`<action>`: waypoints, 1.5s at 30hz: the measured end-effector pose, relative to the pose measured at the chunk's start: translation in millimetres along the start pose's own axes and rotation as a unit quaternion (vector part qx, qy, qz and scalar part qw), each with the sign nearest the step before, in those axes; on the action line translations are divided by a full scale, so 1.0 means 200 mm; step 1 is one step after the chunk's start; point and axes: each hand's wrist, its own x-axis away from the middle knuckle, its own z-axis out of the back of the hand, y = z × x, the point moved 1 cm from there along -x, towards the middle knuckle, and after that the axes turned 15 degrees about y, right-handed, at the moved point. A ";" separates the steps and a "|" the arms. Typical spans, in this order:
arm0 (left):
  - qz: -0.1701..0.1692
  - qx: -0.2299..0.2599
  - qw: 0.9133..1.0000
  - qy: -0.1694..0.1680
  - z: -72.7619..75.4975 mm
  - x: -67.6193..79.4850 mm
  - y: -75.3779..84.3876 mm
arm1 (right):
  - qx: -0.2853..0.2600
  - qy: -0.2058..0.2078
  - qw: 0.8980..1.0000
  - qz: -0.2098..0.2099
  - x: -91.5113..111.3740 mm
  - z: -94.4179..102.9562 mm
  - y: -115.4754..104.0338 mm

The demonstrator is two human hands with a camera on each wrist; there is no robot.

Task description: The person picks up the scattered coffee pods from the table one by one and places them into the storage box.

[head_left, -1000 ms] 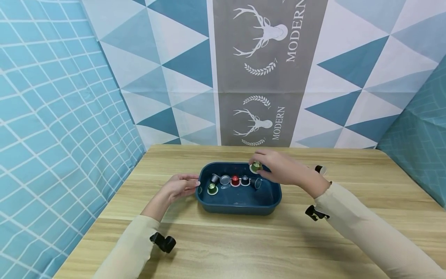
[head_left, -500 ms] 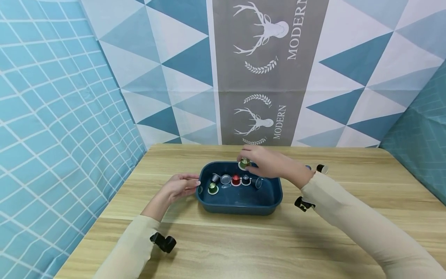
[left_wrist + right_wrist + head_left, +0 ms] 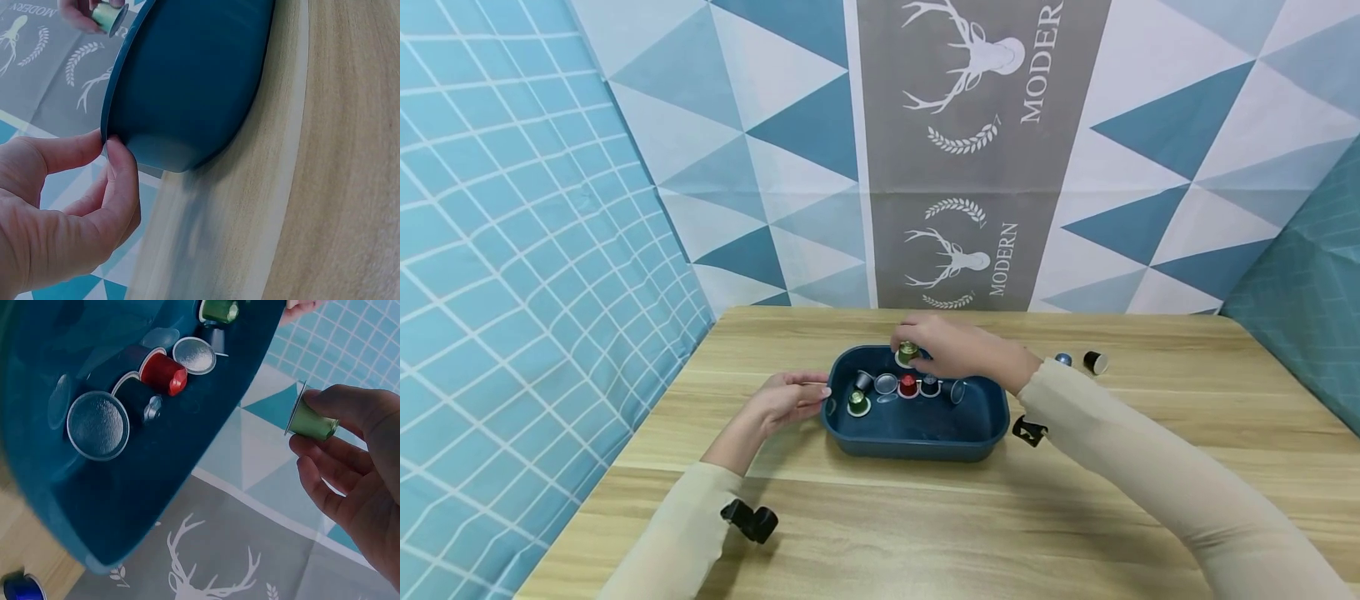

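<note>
A dark blue rectangular bin [image 3: 917, 450] stands on the table. My left hand [image 3: 784, 402] pinches its left rim between thumb and index finger, plain in the left wrist view. My right hand [image 3: 957, 347] holds a green coffee capsule [image 3: 314, 423] between thumb and fingers, above the bin's far side. Inside the bin lie a green capsule [image 3: 858, 402] near the left end, a dark capsule [image 3: 862, 382] behind it, a capsule showing its silver lid [image 3: 886, 383], a red capsule [image 3: 907, 385], a dark blue capsule [image 3: 929, 385] and a black one on its side [image 3: 953, 392].
On the wooden table [image 3: 880, 533], right of the bin, are a blue capsule [image 3: 1063, 359] and a black capsule with a white lid [image 3: 1095, 362]. A patterned backdrop [image 3: 805, 192] rises behind the table, and a blue grid cloth [image 3: 535, 275] hangs at the left.
My right hand has moved left over the bin's far side with the green capsule in its fingers, uncovering the blue capsule on the table. The left hand stays at the rim.
</note>
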 end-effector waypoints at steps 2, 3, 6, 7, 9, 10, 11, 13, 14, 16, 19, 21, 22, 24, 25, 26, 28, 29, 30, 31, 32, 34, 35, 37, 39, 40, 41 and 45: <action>0.001 0.000 1.000 0.002 0.00 0.00 0.00 | -0.006 -0.012 1.000 -0.004 -0.02 -0.02 0.00; 0.001 0.000 1.000 0.001 0.00 0.00 0.00 | -0.009 -0.018 1.000 -0.006 -0.03 -0.02 -0.01; 0.002 0.004 1.000 0.001 -0.01 0.00 -0.01 | -0.018 -0.032 0.999 -0.003 -0.06 -0.04 -0.02; 0.003 0.004 1.000 0.001 -0.01 0.00 -0.01 | -0.019 -0.034 0.999 0.002 -0.07 -0.05 -0.02; 0.001 0.005 1.000 -0.002 -0.01 0.00 -0.01 | -0.019 -0.040 0.999 0.008 -0.09 -0.07 -0.03; 0.001 0.005 1.000 -0.002 -0.01 0.00 -0.01 | -0.018 -0.043 0.999 0.011 -0.10 -0.07 -0.03; 0.003 0.004 1.000 0.000 -0.01 -0.01 -0.01 | -0.017 -0.047 0.999 0.014 -0.11 -0.08 -0.03; 0.002 0.002 1.000 -0.001 -0.01 -0.01 0.00 | -0.012 -0.055 0.998 0.016 -0.13 -0.10 -0.03; 0.002 0.000 1.000 -0.001 -0.01 -0.01 0.00 | -0.010 -0.061 0.998 0.014 -0.13 -0.10 -0.03; 0.005 -0.001 1.000 0.000 -0.01 -0.01 0.00 | -0.008 -0.072 0.997 0.010 -0.15 -0.12 -0.03; 0.005 0.000 1.000 -0.001 -0.01 -0.01 0.00 | -0.009 -0.089 0.996 0.004 -0.16 -0.14 -0.03; 0.006 0.002 1.000 -0.001 -0.01 -0.01 0.00 | -0.009 -0.105 0.994 -0.001 -0.18 -0.15 -0.03; 0.007 0.002 1.000 0.000 -0.01 -0.01 0.01 | -0.008 -0.113 0.994 -0.004 -0.19 -0.16 -0.03; 0.009 0.001 1.000 0.004 -0.01 -0.01 0.01 | -0.006 -0.132 0.991 -0.008 -0.20 -0.18 -0.03; 0.009 -0.001 1.000 0.004 -0.01 -0.01 0.01 | -0.003 -0.143 0.990 -0.009 -0.21 -0.19 -0.03; 0.010 -0.002 1.000 0.005 -0.01 -0.01 0.02 | 0.001 -0.155 0.988 -0.010 -0.21 -0.20 -0.03; 0.010 -0.004 1.000 0.007 -0.01 -0.01 0.02 | 0.006 -0.176 0.984 -0.009 -0.22 -0.22 -0.03; 0.011 -0.005 1.000 0.007 -0.01 -0.01 0.02 | 0.009 -0.187 0.982 -0.010 -0.22 -0.23 -0.03; 0.012 -0.007 1.000 0.008 -0.01 -0.01 0.02 | 0.013 -0.197 0.980 -0.012 -0.23 -0.24 -0.03; 0.012 -0.007 1.000 0.008 -0.01 -0.01 0.02 | 0.019 -0.206 0.978 -0.013 -0.23 -0.25 -0.03; 0.012 -0.008 1.000 0.009 -0.01 -0.01 0.02 | 0.024 -0.215 0.976 -0.016 -0.23 -0.26 -0.03; 0.011 -0.008 1.000 0.011 -0.01 0.00 0.02 | 0.033 -0.228 0.973 -0.026 -0.24 -0.27 -0.04; 0.010 -0.009 1.000 0.011 -0.01 0.00 0.02 | 0.037 -0.234 0.971 -0.030 -0.24 -0.28 -0.04; 0.009 -0.008 1.000 0.012 -0.01 0.00 0.02 | 0.043 -0.244 0.968 -0.039 -0.25 -0.28 -0.05; 0.007 -0.007 1.000 0.009 -0.01 0.00 0.02 | 0.041 -0.259 0.963 -0.056 -0.25 -0.29 -0.06; 0.008 -0.006 1.000 0.009 -0.02 0.00 0.02 | 0.041 -0.266 0.961 -0.061 -0.25 -0.29 -0.06; 0.007 -0.006 1.000 0.006 -0.02 0.00 0.02 | 0.041 -0.273 0.959 -0.065 -0.25 -0.30 -0.07; 0.008 -0.004 1.000 0.006 -0.02 -0.01 0.02 | 0.045 -0.285 0.955 -0.062 -0.24 -0.31 -0.08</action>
